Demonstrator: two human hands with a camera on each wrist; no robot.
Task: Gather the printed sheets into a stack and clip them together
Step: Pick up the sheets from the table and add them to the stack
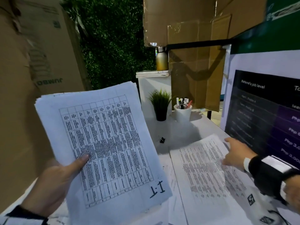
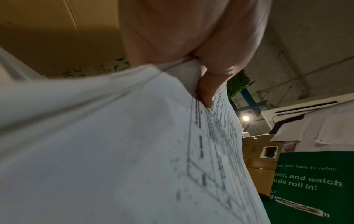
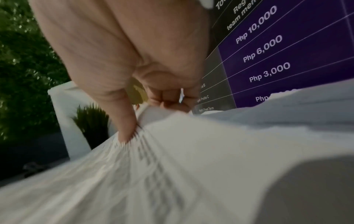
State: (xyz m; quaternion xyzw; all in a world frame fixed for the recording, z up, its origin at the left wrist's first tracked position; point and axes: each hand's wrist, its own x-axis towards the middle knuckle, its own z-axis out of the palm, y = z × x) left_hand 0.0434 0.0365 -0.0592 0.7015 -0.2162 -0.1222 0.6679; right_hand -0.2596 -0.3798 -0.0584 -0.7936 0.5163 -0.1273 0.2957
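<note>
At left of the frame, the left hand (image 1: 53, 181) grips a stack of sheets (image 1: 103, 143); lower right, the right hand (image 1: 235, 153) pinches a loose sheet (image 1: 203, 172) on the surface (image 1: 178, 132).

sheets: table-printed stack (image 1: 103, 143) held aloft, 9 o'clock | text sheet (image 1: 209, 174) flat on table, 4 o'clock | binder clip (image 1: 162, 139): black, centre
</note>
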